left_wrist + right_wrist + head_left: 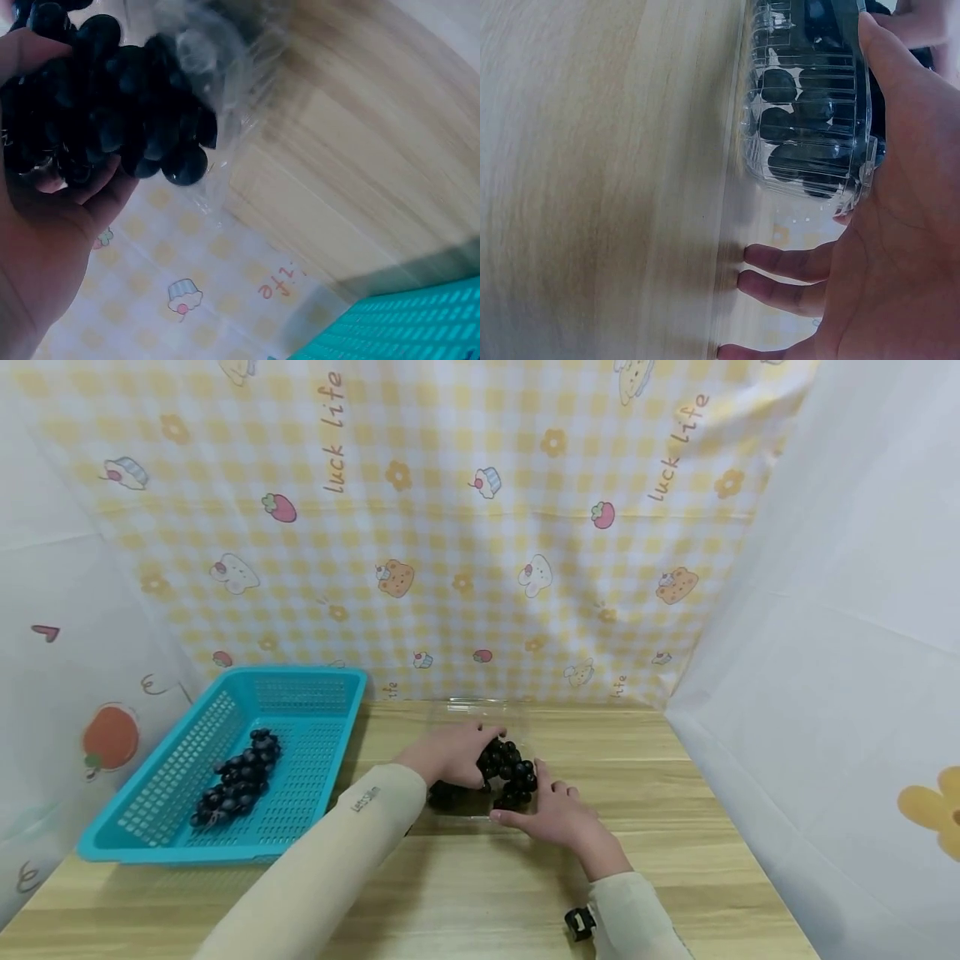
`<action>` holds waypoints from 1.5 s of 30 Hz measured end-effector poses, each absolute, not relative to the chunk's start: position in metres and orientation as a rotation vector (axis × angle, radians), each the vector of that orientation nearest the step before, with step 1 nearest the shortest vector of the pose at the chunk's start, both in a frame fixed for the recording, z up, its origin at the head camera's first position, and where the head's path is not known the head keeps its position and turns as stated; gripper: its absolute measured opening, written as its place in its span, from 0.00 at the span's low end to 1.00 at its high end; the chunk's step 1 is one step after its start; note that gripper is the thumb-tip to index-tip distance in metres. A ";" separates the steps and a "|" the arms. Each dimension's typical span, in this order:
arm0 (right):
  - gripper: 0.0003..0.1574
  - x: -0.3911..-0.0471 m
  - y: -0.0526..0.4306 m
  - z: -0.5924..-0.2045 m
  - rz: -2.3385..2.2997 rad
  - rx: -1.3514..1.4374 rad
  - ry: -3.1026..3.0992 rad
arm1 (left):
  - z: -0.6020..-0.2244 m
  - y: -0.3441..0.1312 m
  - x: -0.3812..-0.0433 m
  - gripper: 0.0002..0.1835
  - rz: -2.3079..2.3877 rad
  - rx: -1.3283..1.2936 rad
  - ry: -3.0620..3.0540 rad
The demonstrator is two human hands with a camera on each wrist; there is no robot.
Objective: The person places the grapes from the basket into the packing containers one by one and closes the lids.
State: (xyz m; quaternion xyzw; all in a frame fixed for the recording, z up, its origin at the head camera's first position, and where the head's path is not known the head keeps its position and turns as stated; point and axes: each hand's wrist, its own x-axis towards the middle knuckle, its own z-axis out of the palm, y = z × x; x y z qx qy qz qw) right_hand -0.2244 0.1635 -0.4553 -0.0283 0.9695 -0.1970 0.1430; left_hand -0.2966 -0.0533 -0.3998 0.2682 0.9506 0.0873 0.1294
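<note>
My left hand point(453, 756) grips a bunch of dark grapes point(508, 764) over a clear plastic clamshell box point(465, 817). In the left wrist view the thumb lies on top of the grapes point(112, 112), with fingers curled beneath them. My right hand point(558, 814) is spread at the box's near right corner. The right wrist view shows its thumb along the rim of the box point(810, 142) and its lower fingers point(787, 292) stretched out past the box. More dark grapes show through the ribbed wall. The right index finger is mostly hidden behind the box.
A turquoise plastic basket point(348, 760) stands at the left on the wooden table point(645, 760), with another bunch of dark grapes point(240, 781) lying in it. A checked cloth point(450, 527) hangs behind the table, and a white sheet point(847, 635) borders the right side.
</note>
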 end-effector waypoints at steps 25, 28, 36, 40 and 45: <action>0.87 -0.223 0.160 -0.454 -0.547 -0.107 2.810 | -0.388 -0.064 -0.316 0.29 0.647 0.541 2.692; 0.87 -0.224 0.160 -0.454 -0.531 -0.112 2.821 | -0.385 -0.055 -0.311 0.31 0.432 0.596 2.813; 0.87 -0.224 0.160 -0.453 -0.540 -0.108 2.815 | -0.391 -0.034 -0.284 0.31 -0.367 0.822 3.048; 0.87 -0.224 0.162 -0.454 -0.565 -0.100 2.809 | -0.400 -0.024 -0.268 0.47 -0.523 0.759 3.057; 0.87 -0.225 0.163 -0.456 -0.553 -0.099 2.824 | -0.411 -0.016 -0.264 0.47 -0.578 0.681 3.101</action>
